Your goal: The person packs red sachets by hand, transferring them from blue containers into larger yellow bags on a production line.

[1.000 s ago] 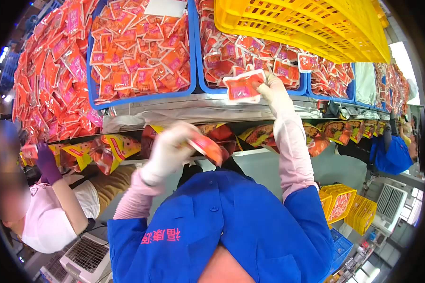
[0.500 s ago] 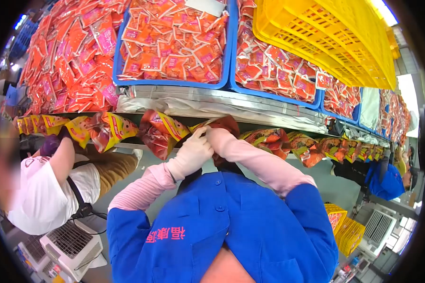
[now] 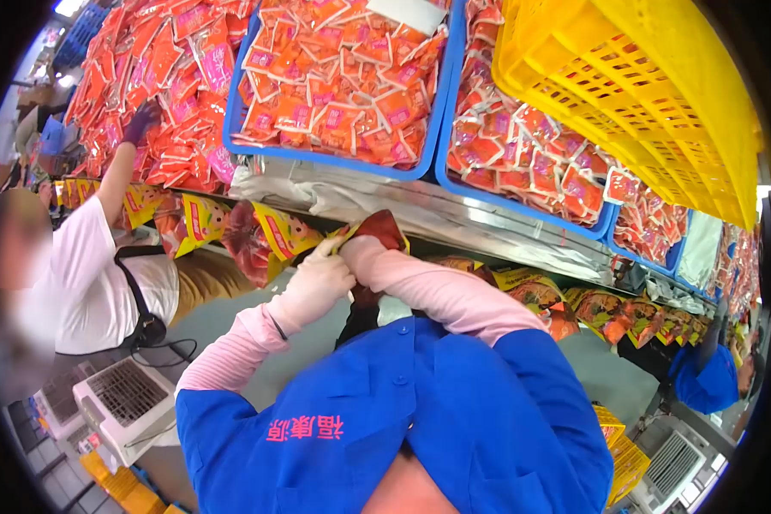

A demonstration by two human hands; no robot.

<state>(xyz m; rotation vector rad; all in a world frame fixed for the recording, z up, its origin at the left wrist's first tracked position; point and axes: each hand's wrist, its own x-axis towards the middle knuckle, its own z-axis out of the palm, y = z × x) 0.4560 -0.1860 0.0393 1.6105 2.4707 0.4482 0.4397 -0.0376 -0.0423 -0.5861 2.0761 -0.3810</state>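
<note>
My left hand (image 3: 313,287), in a whitish glove, is closed on the rim of a red and yellow packaging bag (image 3: 381,230). At the same rim is my right hand (image 3: 358,251); the pink sleeve reaches close to its fingers, which are hidden at the bag's mouth. Left of my hands hangs another open packaging bag (image 3: 287,236), one of several in a row along the table edge. More patterned packaging bags (image 3: 531,291) hang to the right.
Blue crates (image 3: 338,163) of small red sachets (image 3: 343,94) stand behind the bags. A yellow crate (image 3: 625,94) is stacked at upper right. To the left, a co-worker (image 3: 94,248) reaches a purple-gloved hand (image 3: 141,120) into a sachet heap. White machines (image 3: 116,398) stand on the floor.
The view has shifted, so crates appear lower and further right. My hands stay at the bag's rim, with my right hand more hidden. The co-worker's hand has moved up to the sachet heap.
</note>
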